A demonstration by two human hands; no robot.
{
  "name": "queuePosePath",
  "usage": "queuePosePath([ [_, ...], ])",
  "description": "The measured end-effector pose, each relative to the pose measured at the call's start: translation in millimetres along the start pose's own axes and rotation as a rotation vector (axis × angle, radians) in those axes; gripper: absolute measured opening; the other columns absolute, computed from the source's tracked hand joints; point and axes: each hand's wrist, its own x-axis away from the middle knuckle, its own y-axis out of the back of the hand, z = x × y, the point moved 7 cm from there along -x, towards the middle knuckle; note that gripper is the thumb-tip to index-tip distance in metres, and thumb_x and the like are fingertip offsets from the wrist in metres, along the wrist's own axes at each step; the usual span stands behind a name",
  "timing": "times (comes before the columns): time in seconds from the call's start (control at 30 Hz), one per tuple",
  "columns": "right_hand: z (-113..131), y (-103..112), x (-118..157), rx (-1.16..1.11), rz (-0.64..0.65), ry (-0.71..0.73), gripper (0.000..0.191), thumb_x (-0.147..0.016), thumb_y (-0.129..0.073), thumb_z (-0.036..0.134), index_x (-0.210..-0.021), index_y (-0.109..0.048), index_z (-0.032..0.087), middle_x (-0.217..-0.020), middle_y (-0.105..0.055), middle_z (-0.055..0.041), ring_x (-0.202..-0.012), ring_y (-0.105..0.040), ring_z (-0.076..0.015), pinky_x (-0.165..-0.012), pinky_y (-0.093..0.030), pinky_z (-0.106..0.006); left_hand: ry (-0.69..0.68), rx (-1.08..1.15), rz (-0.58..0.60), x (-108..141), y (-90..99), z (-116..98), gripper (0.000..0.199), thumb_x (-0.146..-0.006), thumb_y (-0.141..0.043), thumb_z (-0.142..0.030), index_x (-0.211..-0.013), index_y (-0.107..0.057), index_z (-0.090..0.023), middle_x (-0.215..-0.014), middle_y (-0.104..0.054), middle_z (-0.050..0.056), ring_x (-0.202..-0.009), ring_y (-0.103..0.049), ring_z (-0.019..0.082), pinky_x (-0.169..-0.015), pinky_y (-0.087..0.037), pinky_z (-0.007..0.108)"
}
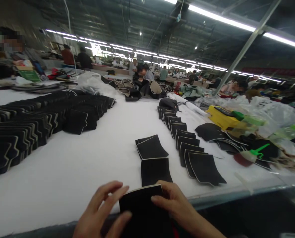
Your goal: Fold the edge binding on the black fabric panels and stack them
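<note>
A black fabric piece with a pale edge is held up at the table's near edge. My right hand grips its upper right corner, thumb in front and fingers behind. Beside its left edge is my left hand, open, with thumb and fingers spread apart; whether a fingertip touches the fabric I cannot tell. Just beyond lies another black piece flat on the white table, and past that a pair of overlapping black pieces. The lower part of the held piece merges into dark shadow.
An overlapping row of black pieces runs away on the right. Long rows of stacked black pieces cover the left. A bottle with a green spout, a yellow box and clear plastic bags lie at right. Several people are farther back.
</note>
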Motion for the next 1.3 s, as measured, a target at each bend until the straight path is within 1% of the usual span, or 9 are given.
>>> queuePosePath([
  [0.07, -12, -14, 10, -0.064, 0.04, -0.018, 0.026, -0.077, -0.074, 0.035, -0.081, -0.06, 0.014, -0.073, -0.055, 0.0009, -0.066, -0.047, -0.0119, -0.06, -0.034, -0.022, 0.268, 0.152, 0.28, -9, -8.9, 10, 0.03, -0.09, -0.054, -0.041, -0.111, -0.067, -0.025, -0.104, -0.068, 0.004, -0.086, -0.064, 0.019, -0.075, -0.052, 0.027],
  [0.17, -31, -28, 22, -0.118, 0.084, -0.044, 0.022, -0.078, -0.073, 0.032, -0.085, -0.063, 0.013, -0.077, -0.056, 0.0001, -0.071, -0.049, -0.0127, -0.064, -0.036, -0.023, 0.494, 0.449, 0.715, -6, -37.3, 7, 0.024, -0.085, -0.055, -0.034, -0.083, -0.072, -0.016, -0.069, -0.062, -0.001, -0.063, -0.053, 0.013, -0.057, -0.04, 0.021],
  [0.27, -45, -31, 31, -0.086, 0.088, -0.075, 0.021, -0.079, -0.072, 0.032, -0.078, -0.061, 0.014, -0.071, -0.053, 0.0018, -0.065, -0.046, -0.0113, -0.06, -0.035, -0.022, 0.553, 0.533, 0.858, 1, -50.1, 3, 0.021, -0.079, -0.058, -0.029, -0.071, -0.068, -0.013, -0.057, -0.049, -0.004, -0.057, -0.041, 0.01, -0.052, -0.029, 0.021],
  [0.37, -42, -26, 35, 0.108, 0.061, -0.033, 0.014, -0.082, -0.068, 0.027, -0.088, -0.061, 0.017, -0.076, -0.056, 0.0015, -0.068, -0.05, -0.013, -0.062, -0.037, -0.023, 0.625, 0.594, 0.904, 8, -55.4, 2, 0.017, -0.074, -0.058, -0.026, -0.067, -0.067, -0.012, -0.052, -0.043, -0.006, -0.051, -0.034, 0.008, -0.047, -0.023, 0.021],
  [0.47, -20, -25, 38, 0.42, 0.024, 0.144, 0.028, -0.084, -0.064, 0.015, -0.11, -0.057, 0.023, -0.09, -0.062, 0.0005, -0.079, -0.056, -0.0159, -0.071, -0.042, -0.026, 0.76, 0.736, 0.947, 13, -60.5, 1, 0.015, -0.067, -0.061, -0.025, -0.068, -0.067, -0.012, -0.048, -0.045, -0.006, -0.044, -0.035, 0.008, -0.044, -0.024, 0.021],
  [0.67, 2, -55, 43, 0.894, 0.141, 0.438, 0.02, -0.084, -0.063, 0.007, -0.096, -0.057, 0.022, -0.099, -0.06, -0.0034, -0.091, -0.054, -0.0199, -0.079, -0.043, -0.031, 0.746, 0.804, 0.93, 12, -64.0, 4, 0.013, -0.062, -0.06, -0.022, -0.063, -0.066, -0.012, -0.047, -0.047, -0.005, -0.043, -0.038, 0.008, -0.045, -0.029, 0.021],
  [0.9, 1, -68, 40, 1.011, 0.168, 0.54, 0.022, -0.082, -0.066, 0.006, -0.096, -0.054, 0.019, -0.097, -0.062, -0.0045, -0.086, -0.054, -0.0207, -0.079, -0.042, -0.034, 0.728, 0.791, 0.883, 18, -60.5, 7, 0.012, -0.067, -0.061, -0.023, -0.06, -0.062, -0.013, -0.046, -0.043, -0.006, -0.044, -0.033, 0.007, -0.044, -0.024, 0.022],
  [1.1, 3, -70, 46, 1.064, 0.076, 0.675, 0.02, -0.084, -0.065, 0.008, -0.098, -0.055, 0.018, -0.094, -0.063, -0.0042, -0.083, -0.053, -0.0208, -0.076, -0.039, -0.035, 0.681, 0.767, 0.794, 22, -60.0, 6, 0.011, -0.069, -0.06, -0.022, -0.062, -0.058, -0.014, -0.05, -0.038, -0.007, -0.05, -0.026, 0.008, -0.047, -0.018, 0.024],
  [1.3, -12, -72, 43, 1.09, 0.157, 0.564, 0.022, -0.08, -0.072, 0.01, -0.083, -0.052, 0.018, -0.086, -0.059, -0.0012, -0.078, -0.051, -0.0177, -0.073, -0.039, -0.032, 0.609, 0.627, 0.829, 32, -67.7, 4, 0.007, -0.062, -0.052, -0.019, -0.061, -0.057, -0.014, -0.053, -0.042, -0.006, -0.053, -0.03, 0.009, -0.047, -0.021, 0.023],
])
